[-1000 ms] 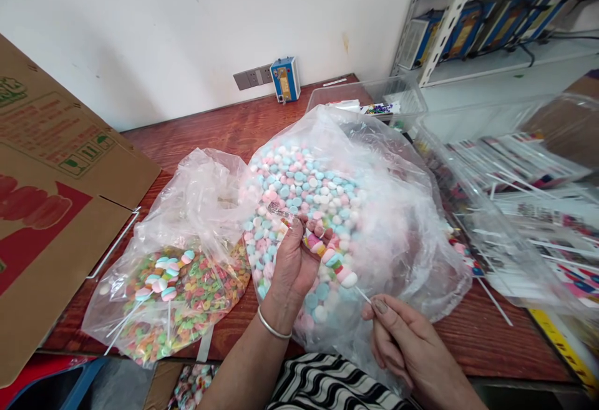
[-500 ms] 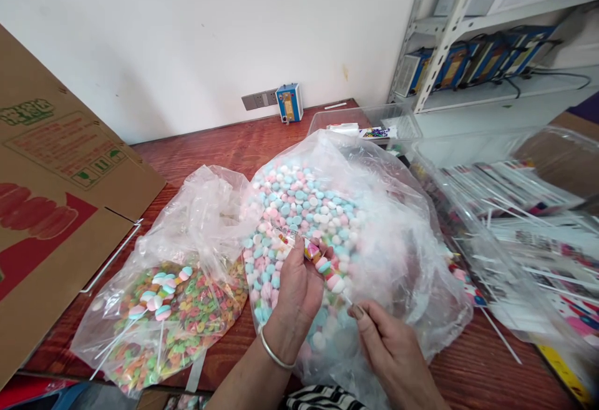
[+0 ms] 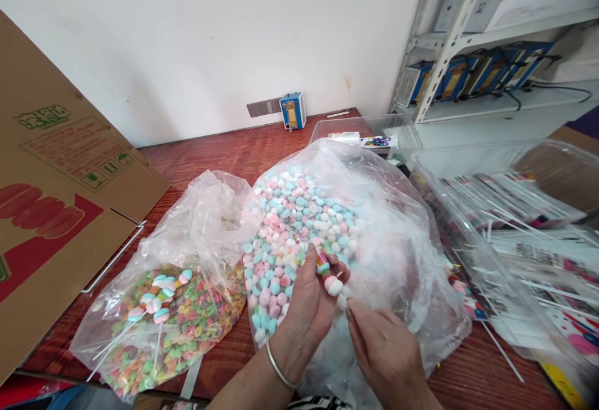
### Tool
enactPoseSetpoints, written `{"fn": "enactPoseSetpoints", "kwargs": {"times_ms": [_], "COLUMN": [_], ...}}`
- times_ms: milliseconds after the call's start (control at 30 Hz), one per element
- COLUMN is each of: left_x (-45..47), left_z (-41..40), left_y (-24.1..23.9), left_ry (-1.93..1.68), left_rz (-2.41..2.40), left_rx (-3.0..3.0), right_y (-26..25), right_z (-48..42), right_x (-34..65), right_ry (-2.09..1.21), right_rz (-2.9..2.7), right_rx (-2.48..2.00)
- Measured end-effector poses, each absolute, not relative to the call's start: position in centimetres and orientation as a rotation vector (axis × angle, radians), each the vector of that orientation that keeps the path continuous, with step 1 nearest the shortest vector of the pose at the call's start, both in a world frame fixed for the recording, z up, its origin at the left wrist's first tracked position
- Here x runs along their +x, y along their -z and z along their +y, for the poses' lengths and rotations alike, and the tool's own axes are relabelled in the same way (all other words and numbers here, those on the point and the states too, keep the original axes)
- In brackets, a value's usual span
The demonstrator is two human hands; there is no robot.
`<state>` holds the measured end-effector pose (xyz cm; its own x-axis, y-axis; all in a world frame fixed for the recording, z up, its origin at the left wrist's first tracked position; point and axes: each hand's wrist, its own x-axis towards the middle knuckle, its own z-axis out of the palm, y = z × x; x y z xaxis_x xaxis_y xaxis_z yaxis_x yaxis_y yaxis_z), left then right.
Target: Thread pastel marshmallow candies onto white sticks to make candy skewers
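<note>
Cradling candy skewer [image 3: 334, 286] in curled left hand [image 3: 312, 301], pinching stick [image 3: 346, 302] with right hand [image 3: 386, 342]; seemingly sleeving into clear wrapper [image 3: 298, 231], needing straight push.

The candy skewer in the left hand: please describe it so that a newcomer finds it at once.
On the table, find the big clear bag of pastel candies. Over it is the braceleted left hand. That hand holds the candy skewer, while other skewers lie on the smaller bag.

Marked white wall [image 3: 187, 42], grey socket strip [image 3: 263, 107], reddish-brown wooden table [image 3: 210, 155], white metal shelving [image 3: 448, 54] at right
</note>
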<state>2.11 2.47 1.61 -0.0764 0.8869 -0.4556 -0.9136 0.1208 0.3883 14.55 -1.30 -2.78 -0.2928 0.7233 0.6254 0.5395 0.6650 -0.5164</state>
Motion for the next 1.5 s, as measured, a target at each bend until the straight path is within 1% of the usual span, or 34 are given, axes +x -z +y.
{"fn": "enactPoseSetpoints", "kwargs": {"times_ms": [33,67,167,267,367,500,700,800,867,900,1067,1133,1167,1200,1233,1367,1433,1500], "left_x": [2.5,2.7,2.3,0.9,0.0,1.2,2.8,2.2,1.6,1.4,1.0,1.3,1.6,2.0,2.4,4.0,3.9,3.1], "left_z": [2.2,2.0,2.0,3.1,4.1,3.7,2.1,2.4,2.7,2.8,3.1,3.0,2.9,2.7,2.5,1.6,1.7,2.2], "left_y": [-1.5,-1.5,-1.3,-1.4,-1.7,-2.2,-2.0,-1.9,-1.9,-2.0,-2.3,-2.4,-2.4,-2.3,-2.2,-1.5,-1.2,-1.3], "left_ry": [-1.459,-1.430,-1.406,-1.478,-1.524,-1.495,-1.396,-1.410,-1.437,-1.443,-1.436,-1.442,-1.448,-1.457,-1.463,-1.400,-1.382,-1.431], "left_rz": [0.712,0.718,0.741,0.716,0.670,0.641,0.605,0.651,0.688,0.695,0.667,0.645,0.640,0.644,0.656,0.681,0.689,0.721], "left_rx": [-0.052,-0.050,-0.023,-0.016,-0.028,-0.034,-0.037,-0.056,-0.072,-0.079,-0.127,-0.134,-0.127,-0.112,-0.093,-0.044,-0.030,-0.032], "right_y": [2.8,2.8,2.5,2.3,2.2,2.3,1.8,1.8,1.7,1.6,1.2,1.3,1.4,1.5,1.6,1.7,1.6,1.6], "right_z": [-1.1,-1.0,-0.9,-1.3,-1.6,-1.4,-0.7,-0.7,-0.9,-1.0,-1.7,-1.8,-1.9,-1.9,-1.9,-1.5,-1.3,-1.3], "right_x": [14.5,14.6,14.8,15.1,15.3,15.0,14.2,14.4,14.7,14.9,15.1,14.9,14.7,14.5,14.3,13.9,14.0,14.2], "right_ry": [-0.161,-0.135,-0.264,-0.420,-0.452,-0.355,-0.012,0.001,-0.146,-0.287,-1.256,-1.480,-1.511,-1.479,-1.381,-0.756,-0.634,-0.663], "right_rz": [-2.012,-2.023,-1.957,-1.931,-1.962,-1.970,-2.062,-2.102,-2.095,-2.064,-1.652,-1.492,-1.457,-1.468,-1.520,-1.821,-1.866,-1.876], "right_rx": [-0.957,-0.964,-1.053,-1.090,-1.084,-1.101,-1.043,-1.030,-1.041,-1.065,-1.212,-1.221,-1.224,-1.227,-1.231,-1.213,-1.204,-1.199]}}
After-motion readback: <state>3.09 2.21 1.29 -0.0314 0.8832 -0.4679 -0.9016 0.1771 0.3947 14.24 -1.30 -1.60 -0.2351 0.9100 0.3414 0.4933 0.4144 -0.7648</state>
